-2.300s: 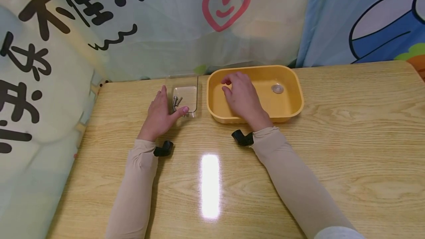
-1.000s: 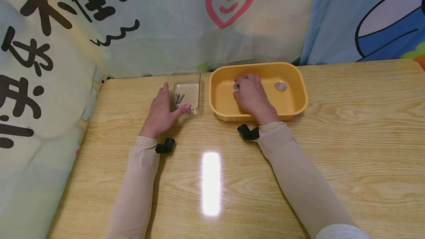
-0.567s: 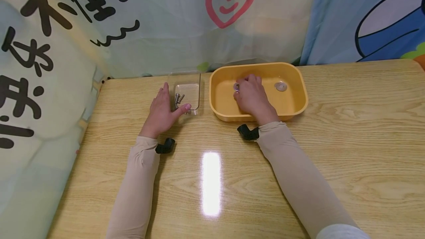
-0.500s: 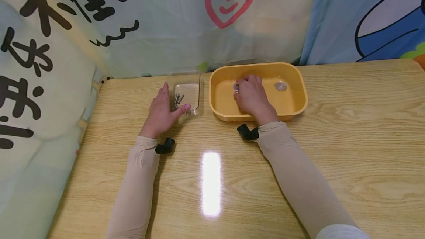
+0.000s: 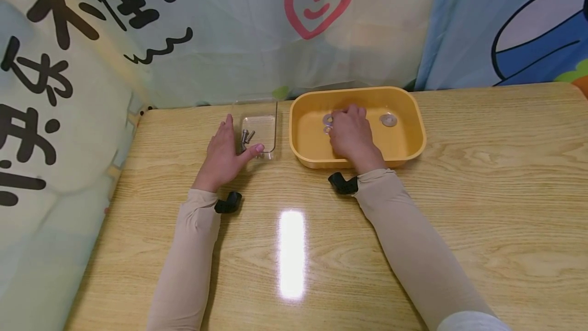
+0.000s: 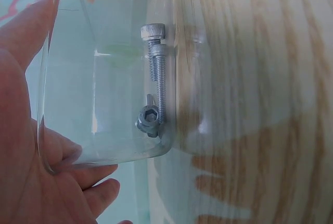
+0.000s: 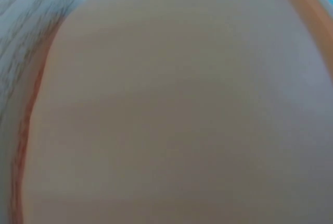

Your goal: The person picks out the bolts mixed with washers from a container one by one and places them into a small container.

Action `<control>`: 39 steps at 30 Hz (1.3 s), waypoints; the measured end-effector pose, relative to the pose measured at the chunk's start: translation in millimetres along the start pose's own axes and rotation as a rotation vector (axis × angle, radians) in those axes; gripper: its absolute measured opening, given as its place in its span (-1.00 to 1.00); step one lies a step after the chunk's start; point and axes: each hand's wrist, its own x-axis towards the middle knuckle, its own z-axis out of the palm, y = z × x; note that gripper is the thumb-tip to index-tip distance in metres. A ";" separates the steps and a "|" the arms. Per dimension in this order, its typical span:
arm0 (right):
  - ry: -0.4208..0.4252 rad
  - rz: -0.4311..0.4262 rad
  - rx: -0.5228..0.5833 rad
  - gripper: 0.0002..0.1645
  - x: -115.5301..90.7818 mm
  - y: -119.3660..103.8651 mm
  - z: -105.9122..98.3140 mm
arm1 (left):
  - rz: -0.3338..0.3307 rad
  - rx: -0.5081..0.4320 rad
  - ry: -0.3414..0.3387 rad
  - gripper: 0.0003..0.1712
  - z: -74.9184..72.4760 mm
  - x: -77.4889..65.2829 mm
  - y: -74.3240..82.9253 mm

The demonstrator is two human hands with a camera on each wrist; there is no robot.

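Note:
My left hand (image 5: 222,160) rests against the clear plastic box (image 5: 268,116), fingers extended along its left side and thumb reaching over the near wall. Several metal hex-socket screws (image 6: 157,73) lie in the box's near left corner. My right hand (image 5: 352,134) is down inside the yellow bin (image 5: 300,153), its fingers bent and their tips hidden beneath it. Just left of those fingers lie small ring-shaped washers (image 5: 327,120) on the bin's floor. Whether anything is pinched there cannot be seen. Another flat round washer (image 5: 388,119) lies farther right. The bin's wall fills the right wrist view.
Box and bin stand side by side at the back of the wooden table (image 5: 294,249), with a narrow gap between them. Behind them hangs a printed cloth (image 5: 220,65), which also covers the left side.
From above the bin floor, my right hand has lowered and shifted right. Over the last half second its fingers drew slightly right, exposing more of the washers. My left hand keeps its place.

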 end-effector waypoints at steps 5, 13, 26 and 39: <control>0.000 -0.003 -0.014 -0.48 -0.9 1.5 -0.9 | 0.000 0.001 -0.002 0.21 -0.4 0.1 1.0; -0.007 0.040 0.011 -0.65 -2.7 1.9 -3.9 | -0.002 0.008 -0.004 0.20 -0.4 0.7 1.3; -0.053 0.065 0.003 -0.70 -1.1 0.6 -5.7 | -0.003 0.010 -0.009 0.21 -1.0 0.6 1.1; -0.059 -0.029 -0.070 -0.78 0.6 2.4 -4.6 | -0.004 0.005 -0.004 0.22 0.3 0.3 -0.7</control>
